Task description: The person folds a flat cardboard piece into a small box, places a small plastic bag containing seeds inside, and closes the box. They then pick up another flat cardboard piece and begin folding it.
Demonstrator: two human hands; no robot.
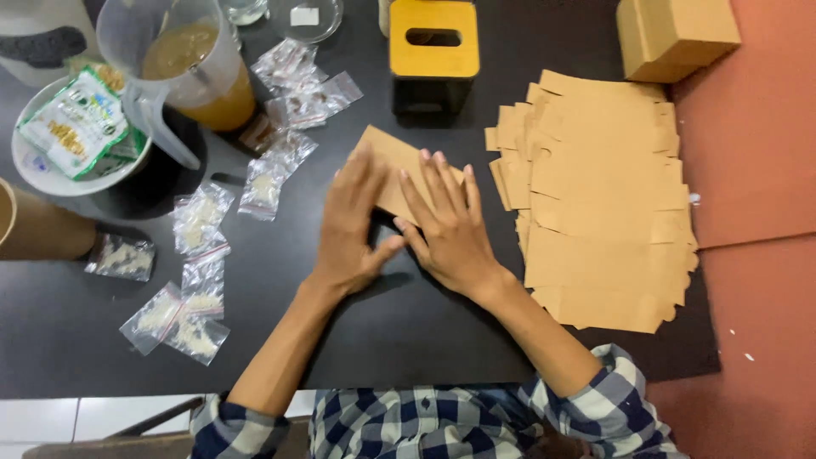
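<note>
On the dark table (pixel 425 340), in the head view, a flat brown cardboard blank (pixel 393 161) is pressed under both hands; the left hand (pixel 353 225) and right hand (pixel 450 225) lie flat, fingers spread, gripping nothing; the blank's long axis runs up-left from the right hand; a stack of blanks (pixel 603 204) lies just right; small clear bags (pixel 200 255) are scattered left; nothing is in the way.

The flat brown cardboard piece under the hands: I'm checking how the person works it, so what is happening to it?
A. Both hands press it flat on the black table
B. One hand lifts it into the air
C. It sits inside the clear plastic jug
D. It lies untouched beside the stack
A: the left hand and right hand lie palm-down on the flat brown cardboard piece, which rests on the black table.
</note>
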